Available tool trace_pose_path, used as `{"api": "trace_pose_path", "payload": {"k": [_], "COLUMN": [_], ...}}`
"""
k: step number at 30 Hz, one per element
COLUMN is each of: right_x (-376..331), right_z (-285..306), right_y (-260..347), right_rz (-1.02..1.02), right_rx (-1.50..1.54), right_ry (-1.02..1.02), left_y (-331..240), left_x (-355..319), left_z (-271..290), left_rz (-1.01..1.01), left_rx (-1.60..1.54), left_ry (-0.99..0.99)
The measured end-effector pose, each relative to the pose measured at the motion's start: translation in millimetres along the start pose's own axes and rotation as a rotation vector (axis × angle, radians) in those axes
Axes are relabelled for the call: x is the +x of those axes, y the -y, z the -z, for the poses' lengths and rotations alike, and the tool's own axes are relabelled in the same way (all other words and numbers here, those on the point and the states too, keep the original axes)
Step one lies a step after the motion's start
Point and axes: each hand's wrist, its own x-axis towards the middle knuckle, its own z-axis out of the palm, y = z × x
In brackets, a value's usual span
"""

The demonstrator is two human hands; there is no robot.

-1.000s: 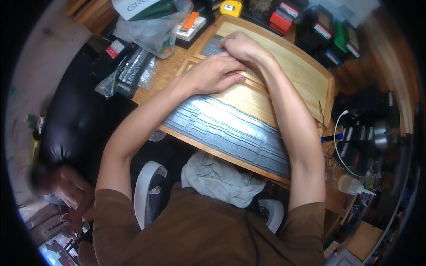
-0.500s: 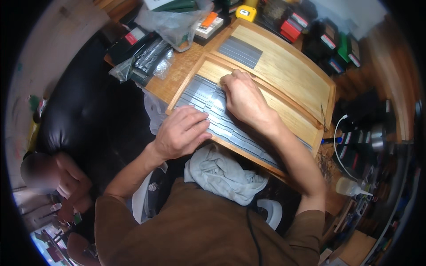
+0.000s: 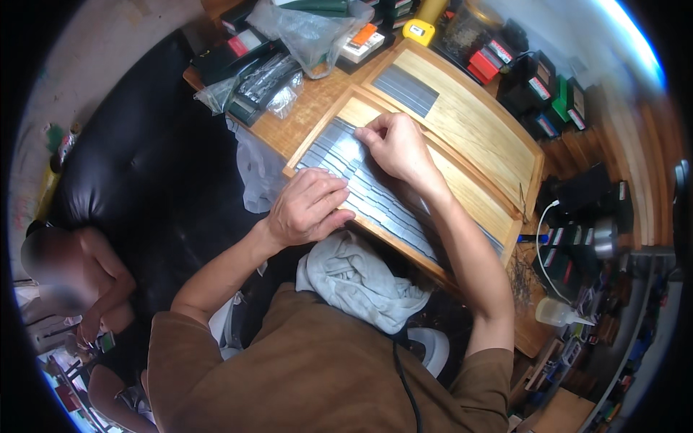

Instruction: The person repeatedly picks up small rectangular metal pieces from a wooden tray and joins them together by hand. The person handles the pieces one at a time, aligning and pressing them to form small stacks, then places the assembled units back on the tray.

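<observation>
One head-worn fisheye view — looking steeply down, close over the wooden tray (image 3: 462,130) on the lap.

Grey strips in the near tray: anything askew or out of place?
Nothing clearly stands out. The grey strips lie in even, parallel rows in the near tray. The left hand rests on them at the near edge; the right hand pinches at the far end. A grey cloth lies below the tray.

The person wears a brown short-sleeved T-shirt (image 3: 317,368); both forearms are bare, and a thin black cable (image 3: 404,382) runs down the chest.
</observation>
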Motion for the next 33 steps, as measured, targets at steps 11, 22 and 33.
{"api": "trace_pose_path", "payload": {"k": [11,22,33], "right_x": [-25,-61,-236], "right_z": [17,18,18], "right_y": [28,28,-8], "right_rz": [0.001,0.36,0.483], "right_rx": [0.324,0.133,0.303], "right_ry": [0.107,-0.149,0.017], "left_y": [3,26,-92], "left_x": [43,66,59], "left_z": [12,34,14], "left_rz": [0.804,0.825,1.191], "left_rx": [-0.664,-0.882,-1.382], "left_ry": [-0.292,0.331,0.331]}}
